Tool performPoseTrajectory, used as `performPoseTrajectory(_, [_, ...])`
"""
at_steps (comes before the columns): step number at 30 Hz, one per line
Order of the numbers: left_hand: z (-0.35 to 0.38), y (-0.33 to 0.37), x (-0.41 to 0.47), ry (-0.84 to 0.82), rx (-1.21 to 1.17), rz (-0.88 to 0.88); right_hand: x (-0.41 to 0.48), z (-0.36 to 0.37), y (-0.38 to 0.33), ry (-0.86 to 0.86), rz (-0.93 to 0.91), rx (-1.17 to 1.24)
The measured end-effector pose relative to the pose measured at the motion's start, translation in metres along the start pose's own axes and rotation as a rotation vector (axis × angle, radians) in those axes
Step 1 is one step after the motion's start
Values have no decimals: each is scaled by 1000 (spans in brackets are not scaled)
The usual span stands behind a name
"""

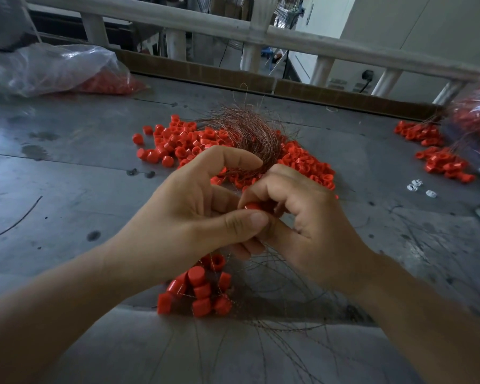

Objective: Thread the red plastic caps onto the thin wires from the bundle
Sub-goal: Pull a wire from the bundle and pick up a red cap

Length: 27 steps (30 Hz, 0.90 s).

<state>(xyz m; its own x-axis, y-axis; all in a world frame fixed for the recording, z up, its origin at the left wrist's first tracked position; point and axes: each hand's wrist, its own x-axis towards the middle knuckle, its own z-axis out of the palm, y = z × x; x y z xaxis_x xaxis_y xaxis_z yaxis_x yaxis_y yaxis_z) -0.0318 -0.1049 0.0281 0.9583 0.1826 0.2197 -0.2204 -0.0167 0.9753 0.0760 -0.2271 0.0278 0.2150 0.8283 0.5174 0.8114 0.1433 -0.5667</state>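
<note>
Over a grey metal table, the two hands meet at the middle of the view. The left hand has its thumb pressed forward against a red cap, its forefinger arched above and curled toward the wire bundle. The right hand is closed into a loose fist, its fingers curled around the same cap, so that both hands pinch it between them; only the cap's top edge shows. Whether a wire passes through this cap cannot be told. The bundle, a tuft of thin coppery wires, rises from behind the knuckles of both hands and fans out over a wide pile of loose caps that lies on the table beyond the hands. Under the hands, near the table's front edge, a cluster of caps hangs or lies among thin wires that spread toward the viewer. At the far left a clear plastic bag holds more red caps. At the right lies a smaller heap of caps beside another bag that is partly out of view. A few small white parts sit on the table near that heap. A white railing runs behind the table.
</note>
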Motion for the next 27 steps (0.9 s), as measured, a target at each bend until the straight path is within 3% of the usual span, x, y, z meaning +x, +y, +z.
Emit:
performPoseTrajectory(7, [-3, -2, 5, 46, -48, -74, -2, 1, 3, 47, 35, 57])
performPoseTrajectory(12, [-12, 5, 6, 105, -126, -19, 2, -5, 6, 33, 163, 119])
performPoseTrajectory(18, [-20, 6, 8, 172, -203, -2, 1, -4, 10, 25, 134, 31])
performPoseTrajectory(24, [-28, 7, 9, 207, -108, 23, 1, -15, 10, 91, 186, -25])
performPoseTrajectory(27, [-30, 7, 9, 217, 70, 17, 1, -18, 10, 69, 198, -55])
